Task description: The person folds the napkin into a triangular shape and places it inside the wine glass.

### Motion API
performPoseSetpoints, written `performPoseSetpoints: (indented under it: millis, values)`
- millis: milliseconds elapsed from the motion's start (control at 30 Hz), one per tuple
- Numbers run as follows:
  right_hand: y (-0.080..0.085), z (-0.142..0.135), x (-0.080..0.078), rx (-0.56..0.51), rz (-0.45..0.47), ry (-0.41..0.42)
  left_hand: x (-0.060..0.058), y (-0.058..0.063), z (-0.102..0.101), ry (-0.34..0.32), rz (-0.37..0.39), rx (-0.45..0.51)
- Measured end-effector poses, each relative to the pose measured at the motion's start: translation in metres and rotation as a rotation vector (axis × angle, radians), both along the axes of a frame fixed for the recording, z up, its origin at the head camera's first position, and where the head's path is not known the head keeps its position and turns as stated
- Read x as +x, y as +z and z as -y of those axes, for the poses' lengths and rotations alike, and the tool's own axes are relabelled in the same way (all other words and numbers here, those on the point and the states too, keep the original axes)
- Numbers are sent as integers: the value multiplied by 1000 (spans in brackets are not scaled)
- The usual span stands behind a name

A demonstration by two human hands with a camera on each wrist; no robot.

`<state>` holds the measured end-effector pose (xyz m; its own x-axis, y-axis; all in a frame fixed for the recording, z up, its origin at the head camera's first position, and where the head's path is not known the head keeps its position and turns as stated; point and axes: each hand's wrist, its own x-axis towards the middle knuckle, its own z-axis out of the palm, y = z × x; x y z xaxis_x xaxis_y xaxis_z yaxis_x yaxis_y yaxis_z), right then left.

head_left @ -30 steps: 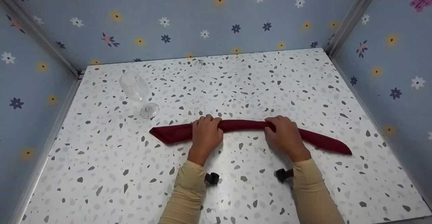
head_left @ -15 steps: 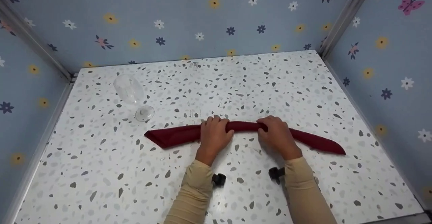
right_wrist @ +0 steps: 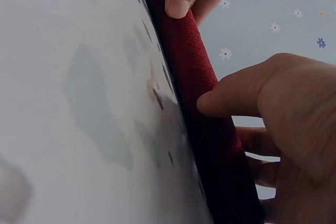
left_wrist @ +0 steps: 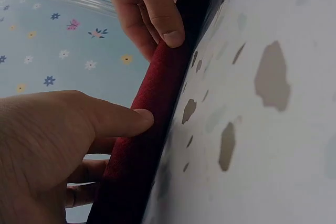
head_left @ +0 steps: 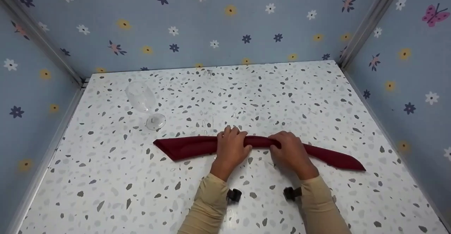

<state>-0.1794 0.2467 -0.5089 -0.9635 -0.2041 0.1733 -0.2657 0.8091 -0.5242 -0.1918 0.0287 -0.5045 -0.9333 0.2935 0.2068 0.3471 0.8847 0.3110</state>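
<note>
A dark red cloth (head_left: 190, 147), rolled or folded into a long strip, lies across the speckled table, with a wide slanted end at left and a tapering end at right. My left hand (head_left: 230, 149) grips it left of its middle, fingers over the far side and thumb on the near side. Just to the right, my right hand (head_left: 290, 151) holds the same strip in a similar way. Both wrist views show the thumbs pressing on the cloth (left_wrist: 157, 87), with the other fingers behind it. A clear stemmed glass (head_left: 141, 98) lies on its side at the back left.
The white speckled table (head_left: 246, 96) is bounded by a blue flowered back panel (head_left: 197, 22) and side panels with metal corner posts. Dark wrist mounts (head_left: 234, 195) stick out from both sleeves near the table surface.
My left hand has slid right along the cloth, closer to my right hand. The cloth stays in nearly the same place. The head view has shifted slightly.
</note>
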Motion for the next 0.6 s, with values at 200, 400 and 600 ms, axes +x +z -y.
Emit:
performPoseSetpoints:
  millis: [200,400,600]
  values:
    - [-3,1,3,-38,-12,14,5,2,-4,25,-1,-20]
    - [-3,-1,5,-79,-82,52,8,5,-10,67,-40,-31]
    - [0,3,2,-95,-92,72,6,9,-3,101,-23,11]
